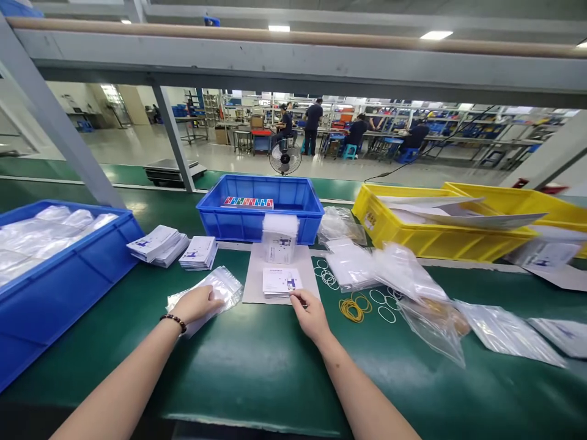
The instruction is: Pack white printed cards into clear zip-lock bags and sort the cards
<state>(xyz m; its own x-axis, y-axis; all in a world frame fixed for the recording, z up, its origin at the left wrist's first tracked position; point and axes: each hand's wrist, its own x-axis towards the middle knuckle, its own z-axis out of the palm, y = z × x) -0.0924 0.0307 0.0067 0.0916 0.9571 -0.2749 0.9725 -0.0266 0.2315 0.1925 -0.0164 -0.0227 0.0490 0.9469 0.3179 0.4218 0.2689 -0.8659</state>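
We see the left hand (198, 304) resting palm-down on a stack of clear plastic bags (215, 288) on the green table (257, 366), fingers loosely curled over the near end of the stack; a dark bead bracelet (173, 321) sits on that wrist; the right hand (310, 315) is at the near edge of a small stack of white cards (281, 282), thumb and forefinger pinching the near right corner; we cannot tell how many cards are in the pinch; the cards lie on a grey sheet of cardboard (254, 278) in the middle of the table, just right of the bags.

Behind the cardboard stands a blue bin (257, 211), with a taller bagged bundle of cards (279, 238) leaning against its front wall; two more card piles (160, 244) lie left of it, near a second blue bin (55, 287) full of clear bags; right of the cardboard we see loose rubber bands (355, 305), white and yellow, touching the table; past them, crumpled clear bags (394, 269) and two yellow bins (435, 235); other people work at benches well apart in the background.
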